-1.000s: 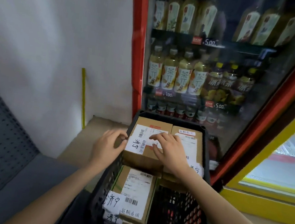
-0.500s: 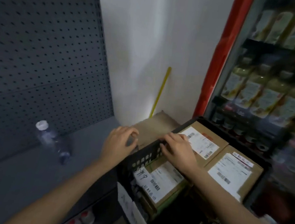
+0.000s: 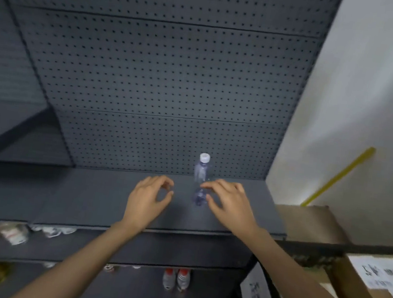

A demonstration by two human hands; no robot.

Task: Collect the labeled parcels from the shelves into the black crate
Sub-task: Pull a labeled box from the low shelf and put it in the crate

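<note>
Reaching: both hands hover over the grey shelf (image 3: 85,199), holding nothing.
Left hand (image 3: 148,198): fingers loosely curled, thumb and forefinger nearly meeting.
Right hand (image 3: 227,201): fingers relaxed and slightly spread, tips just beside the bottle (image 3: 201,179); contact cannot be told.
Bottle: clear, white cap, upright on the shelf, lower part blurred.
Crate (image 3: 311,249): black, at lower right, cut off by the frame edge; only its rim shows.
Parcels (image 3: 358,290): brown boxes in the crate, partly behind the right forearm.
Writing: white labels with dark print, too blurred to read.
Lower shelves: small bottles and packs, smeared.
</note>
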